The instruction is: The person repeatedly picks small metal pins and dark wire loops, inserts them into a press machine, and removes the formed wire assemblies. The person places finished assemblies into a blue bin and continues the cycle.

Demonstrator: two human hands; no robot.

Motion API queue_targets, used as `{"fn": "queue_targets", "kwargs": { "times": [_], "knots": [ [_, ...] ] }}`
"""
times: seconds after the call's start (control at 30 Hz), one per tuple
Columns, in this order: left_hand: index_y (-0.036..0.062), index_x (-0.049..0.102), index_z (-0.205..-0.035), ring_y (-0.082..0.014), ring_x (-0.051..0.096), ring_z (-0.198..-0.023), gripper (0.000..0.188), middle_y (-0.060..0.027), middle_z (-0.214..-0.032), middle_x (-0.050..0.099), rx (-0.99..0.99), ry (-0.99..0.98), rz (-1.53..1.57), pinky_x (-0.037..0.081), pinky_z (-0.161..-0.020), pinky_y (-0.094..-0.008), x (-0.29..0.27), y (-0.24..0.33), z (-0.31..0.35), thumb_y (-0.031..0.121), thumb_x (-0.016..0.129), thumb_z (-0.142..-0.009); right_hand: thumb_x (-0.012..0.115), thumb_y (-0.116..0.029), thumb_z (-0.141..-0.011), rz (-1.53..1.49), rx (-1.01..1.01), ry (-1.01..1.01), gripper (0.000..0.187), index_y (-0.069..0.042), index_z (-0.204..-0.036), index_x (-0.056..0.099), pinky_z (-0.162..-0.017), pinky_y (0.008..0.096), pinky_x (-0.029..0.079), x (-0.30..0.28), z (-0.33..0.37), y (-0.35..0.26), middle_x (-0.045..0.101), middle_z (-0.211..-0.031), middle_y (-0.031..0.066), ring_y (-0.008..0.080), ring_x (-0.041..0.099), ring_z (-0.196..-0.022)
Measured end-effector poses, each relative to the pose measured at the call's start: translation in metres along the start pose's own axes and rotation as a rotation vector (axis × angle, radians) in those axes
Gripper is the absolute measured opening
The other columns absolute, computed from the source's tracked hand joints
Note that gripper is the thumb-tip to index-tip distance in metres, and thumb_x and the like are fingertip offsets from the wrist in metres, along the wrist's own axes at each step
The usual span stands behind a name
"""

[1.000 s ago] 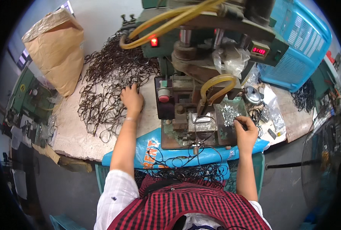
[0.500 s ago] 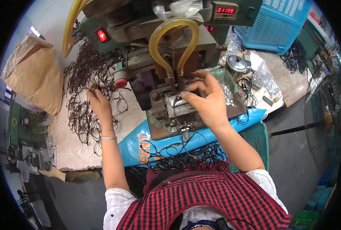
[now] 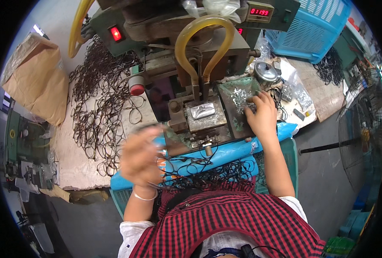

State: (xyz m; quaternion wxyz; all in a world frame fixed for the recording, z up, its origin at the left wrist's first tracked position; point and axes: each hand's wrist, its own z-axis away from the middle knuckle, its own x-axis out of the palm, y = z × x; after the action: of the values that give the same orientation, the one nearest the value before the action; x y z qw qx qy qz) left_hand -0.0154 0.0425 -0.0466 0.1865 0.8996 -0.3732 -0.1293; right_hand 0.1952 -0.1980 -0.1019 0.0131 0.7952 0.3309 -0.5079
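My left hand (image 3: 143,155) is smeared by motion above the front left of the press (image 3: 186,124); a dark thin shape shows at its fingertips, too blurred to name. My right hand (image 3: 263,114) reaches over the green-edged metal tray (image 3: 236,122) on the right. Its thumb and forefinger are a little apart, at a heap of small silvery pieces (image 3: 241,98). Between the hands, a shiny silver plate (image 3: 203,111) lies on the press bed. Over it hang two dark prongs, joined to a yellow looped hose (image 3: 182,41). Dark eyeglass frames (image 3: 98,124) lie heaped on the left.
A red push button (image 3: 136,89) juts from the press. More dark frames (image 3: 195,167) lie on blue plastic sheeting (image 3: 238,148) at my lap. A brown paper bag (image 3: 38,81) stands left; a lidded metal pot (image 3: 266,72) and blue crate (image 3: 309,30) stand right.
My left hand has come from the frame pile toward the front of the press. My right hand has left the silver plate and moved right to the small pieces. A frame no longer hangs at the plate.
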Motion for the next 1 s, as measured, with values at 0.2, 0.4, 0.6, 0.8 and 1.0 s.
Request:
{"fn": "queue_targets", "kwargs": {
  "times": [0.2,0.4,0.6,0.8,1.0],
  "knots": [
    [0.0074,0.076,-0.106,-0.0327,0.073,-0.105,0.028,-0.0133,-0.121,0.072,0.234,-0.459,0.039,0.060,-0.096,-0.0489,0.050,-0.004,-0.017,0.006,0.077,-0.078,0.077,-0.013,-0.079,-0.223,-0.054,0.040,0.013,-0.006,-0.087,0.071,-0.094,0.0480,0.050,0.019,-0.011,0.009,0.070,-0.106,0.0161,0.0372,0.061,-0.118],
    [0.0039,0.074,-0.108,-0.0322,0.075,-0.095,0.026,-0.0145,-0.118,0.074,0.239,-0.431,0.064,0.062,-0.081,-0.0413,0.056,-0.014,-0.014,0.004,0.078,-0.082,0.080,-0.015,-0.077,-0.123,-0.084,0.064,0.015,-0.009,-0.090,0.074,-0.091,0.0457,0.051,0.021,-0.008,0.009,0.070,-0.111,0.0116,0.0339,0.063,-0.112],
    [0.0041,0.074,-0.111,-0.0350,0.075,-0.100,0.029,-0.0154,-0.117,0.074,0.224,-0.492,0.009,0.062,-0.085,-0.0425,0.047,-0.018,-0.002,0.006,0.077,-0.082,0.075,-0.012,-0.079,-0.146,-0.237,0.019,0.022,-0.011,-0.101,0.072,-0.091,0.0474,0.052,0.038,-0.017,-0.004,0.066,-0.122,0.0145,0.0361,0.061,-0.118],
    [0.0098,0.073,-0.117,-0.0311,0.072,-0.105,0.030,-0.0132,-0.134,0.067,0.290,-0.420,-0.169,0.058,-0.095,-0.0486,0.035,0.001,0.019,0.014,0.075,-0.087,0.067,-0.008,-0.081,-0.005,-0.266,-0.016,0.026,-0.004,-0.107,0.068,-0.098,0.0485,0.051,0.046,-0.025,0.021,0.066,-0.123,0.0181,0.0394,0.061,-0.117],
    [0.0091,0.074,-0.105,-0.0298,0.068,-0.100,0.019,-0.0146,-0.109,0.072,-0.199,-0.085,-0.978,0.053,-0.084,-0.0461,-0.104,0.018,0.025,0.020,0.074,-0.089,0.073,-0.005,-0.087,-0.437,-0.067,0.043,0.016,0.001,-0.102,0.072,-0.088,0.0333,0.053,0.026,-0.017,0.021,0.075,-0.098,0.0123,0.0244,0.071,-0.093]
  ]
}}
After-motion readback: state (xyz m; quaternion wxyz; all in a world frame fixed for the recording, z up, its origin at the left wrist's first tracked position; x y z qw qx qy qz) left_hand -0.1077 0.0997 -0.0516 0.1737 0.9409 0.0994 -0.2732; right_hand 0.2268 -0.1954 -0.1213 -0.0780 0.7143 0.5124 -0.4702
